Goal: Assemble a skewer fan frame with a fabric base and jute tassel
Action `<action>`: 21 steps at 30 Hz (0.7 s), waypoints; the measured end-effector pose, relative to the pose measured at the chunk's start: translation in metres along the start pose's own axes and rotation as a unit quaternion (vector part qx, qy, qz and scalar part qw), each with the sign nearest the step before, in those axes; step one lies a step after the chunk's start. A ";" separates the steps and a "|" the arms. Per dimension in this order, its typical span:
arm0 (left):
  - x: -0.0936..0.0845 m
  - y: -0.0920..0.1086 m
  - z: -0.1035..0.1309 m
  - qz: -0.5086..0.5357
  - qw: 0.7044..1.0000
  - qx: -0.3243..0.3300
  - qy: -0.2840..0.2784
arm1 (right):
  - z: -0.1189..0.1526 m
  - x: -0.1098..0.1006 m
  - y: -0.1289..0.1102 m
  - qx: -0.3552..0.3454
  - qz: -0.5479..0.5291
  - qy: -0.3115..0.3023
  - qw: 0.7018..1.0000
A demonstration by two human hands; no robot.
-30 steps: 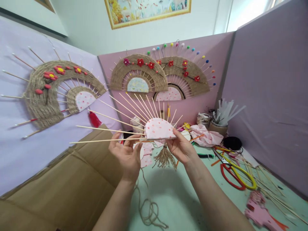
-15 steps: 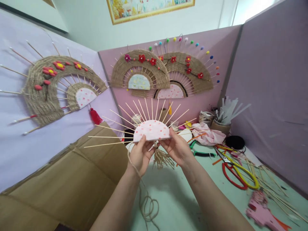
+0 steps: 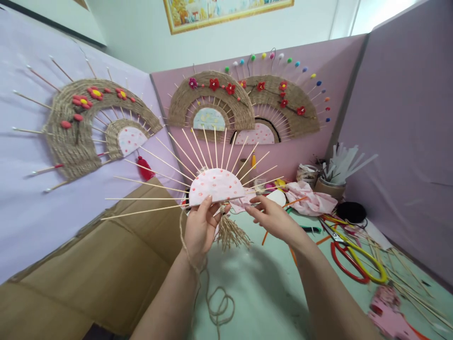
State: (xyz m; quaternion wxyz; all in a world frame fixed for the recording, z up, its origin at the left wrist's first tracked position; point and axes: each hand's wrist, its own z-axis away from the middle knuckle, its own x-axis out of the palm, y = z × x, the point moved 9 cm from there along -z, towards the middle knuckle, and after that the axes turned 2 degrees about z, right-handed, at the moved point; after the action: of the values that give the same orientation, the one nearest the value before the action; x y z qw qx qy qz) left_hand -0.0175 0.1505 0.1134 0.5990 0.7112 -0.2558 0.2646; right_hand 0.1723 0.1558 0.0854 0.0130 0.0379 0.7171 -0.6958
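My left hand (image 3: 201,229) grips a half-round fan base (image 3: 216,185) by its lower edge, thumb in front and fingers behind. The base is covered in pink dotted cloth, and thin wooden sticks (image 3: 208,146) fan out from its curved rim. A jute tassel (image 3: 231,232) hangs beneath the straight edge. From the base's left end a jute cord (image 3: 221,302) runs down past my left wrist and lies in loops on the table. Just right of the base, my right hand (image 3: 271,217) has its fingers apart, holding nothing I can see.
Scissors (image 3: 354,259), a pink glue gun (image 3: 389,311) and loose sticks lie at the right. Pink cloth (image 3: 309,198) and a pot of white strips (image 3: 332,186) stand behind. Cardboard (image 3: 116,264) leans at the left. Finished woven fans (image 3: 212,97) hang on the partitions.
My right hand has let go of the base's right end and moved slightly away to the right. My left hand still holds the fan base, which now sits a little further left and tilts slightly.
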 end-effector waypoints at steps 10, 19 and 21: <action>0.001 0.008 0.004 -0.064 0.994 0.092 -0.001 | 0.100 -0.017 -0.107 -0.270 0.170 0.143 0.937; -0.004 -0.005 0.004 -0.060 0.994 0.095 0.012 | 0.104 0.104 -0.013 -0.116 0.124 -0.190 0.967; -0.007 -0.005 0.005 -0.083 0.991 0.103 0.019 | 0.103 0.115 0.009 -0.078 0.077 -0.192 0.975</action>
State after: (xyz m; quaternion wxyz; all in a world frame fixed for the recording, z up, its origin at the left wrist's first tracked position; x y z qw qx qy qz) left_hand -0.0183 0.1466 0.1043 0.5470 0.7827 -0.1558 0.2529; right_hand 0.0547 0.0570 0.0649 0.2065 -0.0424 0.7482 -0.6291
